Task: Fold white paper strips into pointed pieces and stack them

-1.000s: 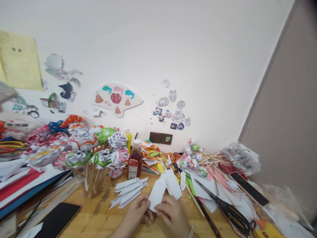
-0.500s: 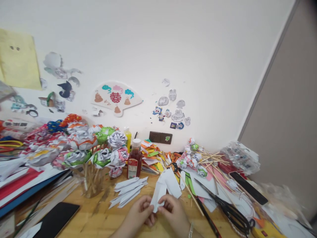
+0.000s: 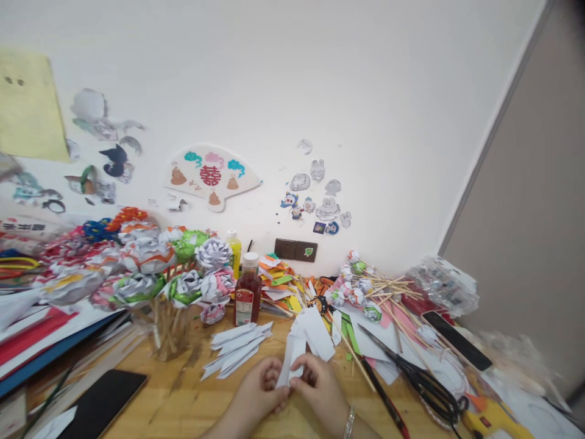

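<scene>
A folded white paper strip (image 3: 291,355) is pinched between both my hands near the table's front edge. My left hand (image 3: 262,390) grips its lower left side with curled fingers. On the lower right edge, my right hand (image 3: 317,383) presses thumb and forefinger together; a bracelet circles that wrist. Beyond the fingertips lie flat white paper pieces (image 3: 319,334), partly behind the held strip. Left of them is a pile of folded white paper strips (image 3: 237,347). The lower end of the held strip is hidden by my fingers.
A red sauce bottle (image 3: 247,292) stands behind the strips. Paper flowers (image 3: 146,256) fill a clear container at left, near a black phone (image 3: 107,396). To the right lie black scissors (image 3: 420,381), wooden sticks, another phone (image 3: 457,340) and a yellow tool (image 3: 496,421).
My hands stay on the paper strip, with fingers slightly shifted and drawn closer together at its lower end. The whole view has shifted slightly.
</scene>
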Demonstrator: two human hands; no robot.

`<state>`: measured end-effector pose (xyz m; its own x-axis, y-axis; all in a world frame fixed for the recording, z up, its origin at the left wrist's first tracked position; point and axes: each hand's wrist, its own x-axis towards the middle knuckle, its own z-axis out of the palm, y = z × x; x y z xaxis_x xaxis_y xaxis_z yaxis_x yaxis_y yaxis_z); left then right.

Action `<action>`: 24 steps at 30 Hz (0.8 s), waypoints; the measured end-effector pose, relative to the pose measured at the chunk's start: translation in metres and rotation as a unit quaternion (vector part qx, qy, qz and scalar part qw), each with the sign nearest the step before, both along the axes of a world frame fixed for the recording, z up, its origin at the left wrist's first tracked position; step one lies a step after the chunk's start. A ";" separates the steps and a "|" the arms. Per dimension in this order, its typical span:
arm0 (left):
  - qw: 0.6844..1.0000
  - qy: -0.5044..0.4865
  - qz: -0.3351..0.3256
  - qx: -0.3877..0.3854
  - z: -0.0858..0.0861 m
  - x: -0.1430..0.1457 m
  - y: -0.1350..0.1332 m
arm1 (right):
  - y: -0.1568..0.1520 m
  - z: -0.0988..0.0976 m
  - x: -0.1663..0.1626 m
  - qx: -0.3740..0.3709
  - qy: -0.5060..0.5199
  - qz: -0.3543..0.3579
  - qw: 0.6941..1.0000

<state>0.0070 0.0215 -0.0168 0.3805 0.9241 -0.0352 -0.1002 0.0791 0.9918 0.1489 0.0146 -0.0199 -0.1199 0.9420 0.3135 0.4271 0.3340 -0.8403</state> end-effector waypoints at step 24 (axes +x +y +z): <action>1.000 0.020 0.012 -0.017 0.008 0.002 -0.006 | 0.000 -0.006 -0.005 -0.019 0.032 -0.027 0.999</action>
